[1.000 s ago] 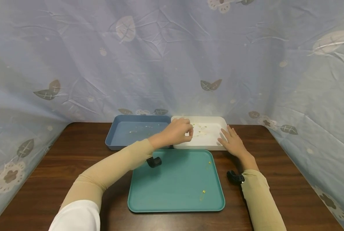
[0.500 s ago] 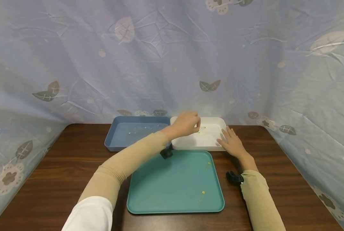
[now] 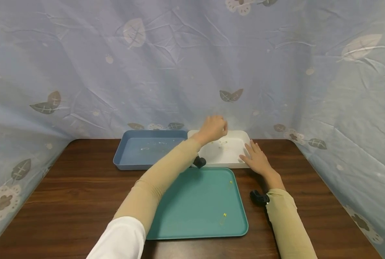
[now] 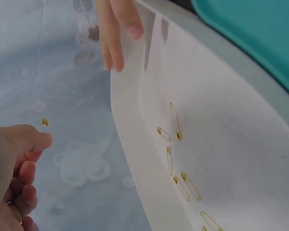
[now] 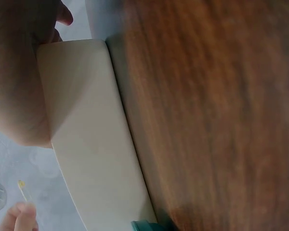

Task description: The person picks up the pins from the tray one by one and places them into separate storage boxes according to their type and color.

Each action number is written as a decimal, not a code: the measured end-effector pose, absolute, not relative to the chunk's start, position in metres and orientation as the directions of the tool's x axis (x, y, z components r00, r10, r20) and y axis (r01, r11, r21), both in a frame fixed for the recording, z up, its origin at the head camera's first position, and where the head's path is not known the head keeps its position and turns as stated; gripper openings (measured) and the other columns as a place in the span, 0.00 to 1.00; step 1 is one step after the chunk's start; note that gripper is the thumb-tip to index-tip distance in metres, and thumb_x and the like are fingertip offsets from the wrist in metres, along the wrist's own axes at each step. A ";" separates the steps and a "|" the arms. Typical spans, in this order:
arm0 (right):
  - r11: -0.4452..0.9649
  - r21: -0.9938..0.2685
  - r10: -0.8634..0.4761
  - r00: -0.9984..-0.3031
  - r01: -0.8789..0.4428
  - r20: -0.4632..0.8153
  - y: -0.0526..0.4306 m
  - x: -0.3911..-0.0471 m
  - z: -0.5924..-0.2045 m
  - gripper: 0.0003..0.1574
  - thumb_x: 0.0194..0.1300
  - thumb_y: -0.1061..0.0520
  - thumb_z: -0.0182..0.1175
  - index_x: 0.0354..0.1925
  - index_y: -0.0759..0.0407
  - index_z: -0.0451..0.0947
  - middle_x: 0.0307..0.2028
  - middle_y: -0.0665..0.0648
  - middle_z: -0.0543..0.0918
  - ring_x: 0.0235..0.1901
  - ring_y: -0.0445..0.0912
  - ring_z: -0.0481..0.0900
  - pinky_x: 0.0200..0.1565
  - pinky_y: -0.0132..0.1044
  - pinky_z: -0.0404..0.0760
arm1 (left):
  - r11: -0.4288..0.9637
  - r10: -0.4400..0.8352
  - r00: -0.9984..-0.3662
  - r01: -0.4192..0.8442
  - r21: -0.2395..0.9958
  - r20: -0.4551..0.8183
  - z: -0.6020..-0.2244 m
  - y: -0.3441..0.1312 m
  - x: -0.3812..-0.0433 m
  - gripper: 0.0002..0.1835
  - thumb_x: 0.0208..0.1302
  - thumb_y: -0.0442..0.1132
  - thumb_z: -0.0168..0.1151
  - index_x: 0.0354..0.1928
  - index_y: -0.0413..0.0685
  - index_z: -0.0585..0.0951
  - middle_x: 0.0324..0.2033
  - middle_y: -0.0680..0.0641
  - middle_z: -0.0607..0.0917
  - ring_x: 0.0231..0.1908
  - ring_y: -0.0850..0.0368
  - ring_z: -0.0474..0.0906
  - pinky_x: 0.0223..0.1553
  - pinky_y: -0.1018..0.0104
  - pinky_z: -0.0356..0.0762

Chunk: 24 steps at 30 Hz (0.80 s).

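My left hand (image 3: 212,128) is raised over the back of the white tray (image 3: 234,158) in the head view. Its thumb and finger pinch a gold safety pin (image 5: 22,188), whose head (image 4: 45,122) pokes out past the thumb. My right hand (image 3: 257,160) lies with spread, straight fingers on the white tray's right rim; the left wrist view shows those fingertips (image 4: 134,32) at the wall. Inside the white tray lie several gold safety pins (image 4: 176,122), partly hidden from the head camera by the left forearm.
A blue tray (image 3: 122,158) with several silver pins (image 3: 145,148) adjoins the white one on the left. In front, a teal tray (image 3: 198,201) bears two gold safety pins (image 3: 224,215). A patterned curtain (image 3: 179,72) hangs behind the wooden table (image 3: 66,201).
My left hand has moved to the right and up, from low over the white tray's left side to its back, with the safety pin. The right hand has stayed on the rim.
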State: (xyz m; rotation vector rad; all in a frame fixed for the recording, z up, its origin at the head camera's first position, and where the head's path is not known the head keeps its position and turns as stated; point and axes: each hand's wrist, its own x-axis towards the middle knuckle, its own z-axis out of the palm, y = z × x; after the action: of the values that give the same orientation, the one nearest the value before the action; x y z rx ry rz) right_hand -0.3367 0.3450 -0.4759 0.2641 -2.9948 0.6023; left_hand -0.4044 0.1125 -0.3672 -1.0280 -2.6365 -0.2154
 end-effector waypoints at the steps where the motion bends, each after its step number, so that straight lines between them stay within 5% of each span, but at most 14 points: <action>1: 0.910 -0.372 -0.152 -0.982 -0.182 0.109 0.346 -0.337 -0.476 0.44 0.74 0.42 0.47 0.74 0.68 0.50 0.75 0.73 0.43 0.74 0.70 0.41 0.69 0.70 0.47 | 0.740 0.623 -0.711 0.671 0.047 0.327 -0.368 0.116 -0.407 0.11 0.69 0.42 0.55 0.42 0.52 0.86 0.41 0.51 0.84 0.44 0.54 0.78 0.46 0.60 0.75; 24: 0.905 -0.388 -0.138 -0.984 -0.171 0.113 0.356 -0.324 -0.479 0.42 0.74 0.42 0.46 0.74 0.65 0.52 0.75 0.72 0.42 0.74 0.71 0.40 0.68 0.71 0.46 | 0.788 0.523 -0.811 0.577 0.213 0.261 -0.372 0.175 -0.432 0.08 0.68 0.43 0.56 0.37 0.54 0.84 0.42 0.55 0.82 0.46 0.58 0.73 0.52 0.63 0.68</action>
State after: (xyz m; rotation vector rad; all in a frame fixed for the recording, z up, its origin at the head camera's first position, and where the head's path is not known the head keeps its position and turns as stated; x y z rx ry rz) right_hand -0.3241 0.3560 -0.4795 0.2426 -2.9851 0.6200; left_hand -0.4318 0.1753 -0.3717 -0.8674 -2.7905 -0.4233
